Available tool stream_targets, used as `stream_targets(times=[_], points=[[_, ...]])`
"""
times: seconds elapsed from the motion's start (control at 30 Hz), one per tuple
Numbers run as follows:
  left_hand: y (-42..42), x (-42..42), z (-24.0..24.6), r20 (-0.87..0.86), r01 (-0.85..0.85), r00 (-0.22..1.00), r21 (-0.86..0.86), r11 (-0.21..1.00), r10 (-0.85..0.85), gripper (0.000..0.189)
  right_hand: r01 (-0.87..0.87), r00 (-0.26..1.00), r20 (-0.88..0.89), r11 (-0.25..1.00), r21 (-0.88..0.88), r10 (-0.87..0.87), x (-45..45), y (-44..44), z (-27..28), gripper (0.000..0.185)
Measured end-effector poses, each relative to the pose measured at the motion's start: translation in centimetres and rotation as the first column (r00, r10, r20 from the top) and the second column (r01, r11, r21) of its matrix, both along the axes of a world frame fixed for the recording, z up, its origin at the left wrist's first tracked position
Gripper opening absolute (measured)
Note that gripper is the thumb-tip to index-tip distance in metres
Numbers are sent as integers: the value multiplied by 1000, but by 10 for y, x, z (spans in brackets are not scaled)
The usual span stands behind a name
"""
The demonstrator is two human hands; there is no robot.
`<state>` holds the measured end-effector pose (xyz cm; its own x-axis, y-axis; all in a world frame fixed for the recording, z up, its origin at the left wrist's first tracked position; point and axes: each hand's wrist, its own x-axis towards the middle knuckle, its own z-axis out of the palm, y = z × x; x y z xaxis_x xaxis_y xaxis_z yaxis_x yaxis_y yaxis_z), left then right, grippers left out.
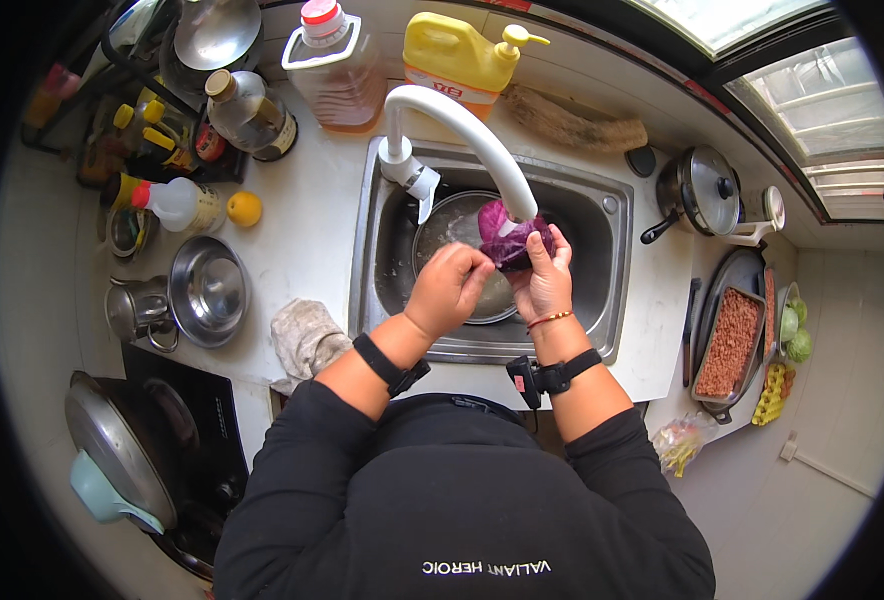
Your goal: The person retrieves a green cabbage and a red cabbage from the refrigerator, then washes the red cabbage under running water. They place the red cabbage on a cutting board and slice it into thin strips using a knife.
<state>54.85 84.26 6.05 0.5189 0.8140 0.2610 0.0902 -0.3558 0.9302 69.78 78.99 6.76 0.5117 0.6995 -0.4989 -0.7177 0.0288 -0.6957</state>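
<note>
A purple red cabbage piece (496, 241) is under the white faucet (463, 112), and water runs onto it. My right hand (541, 276) holds it from the right side, thumb on top. At its lower left edge, my left hand (453, 285) has its fingers curled in, with thumb and fingertips pinched on the edge. Below both hands a round metal basin (430, 232) with water in it stands inside the stainless steel sink (613, 300). Part of the basin is hidden by my hands.
A grey cloth (303, 337) lies left of the sink, near a metal bowl (216, 292) and an orange fruit (244, 208). Behind the sink stand a yellow pump jug (449, 52) and a loofah (573, 124). A lidded pot (704, 191) and a tray of minced meat (731, 341) are on the right.
</note>
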Motion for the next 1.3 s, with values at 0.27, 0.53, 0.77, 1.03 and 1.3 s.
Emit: stream_targets(times=[0.27, 0.53, 0.77, 1.03, 1.3], points=[[-11, -8, -22, -196, 104, 942, -599, 794, -271, 14, -33, 998, -61, 999, -14, 32, 5, 0, -3, 72], [5, 2, -11, 433, 424, 889, -901, 88, 151, 46, -174, 981, -93, 985, -4, 173, 3, -11, -3, 78], [5, 11, -11, 314, 307, 939, -949, 70, 143, 52, -471, 799, 410, 882, -27, 439, 13, -21, -7, 109], [5, 9, -33, 415, 411, 896, -910, 58, 157, 51, -511, 529, 640, 811, -284, 557, 20, -24, -17, 112], [23, -7, -28, 383, 331, 864, -921, 204, 327, 48, -292, 747, 500, 892, -345, 438, 47, -75, -26, 54]])
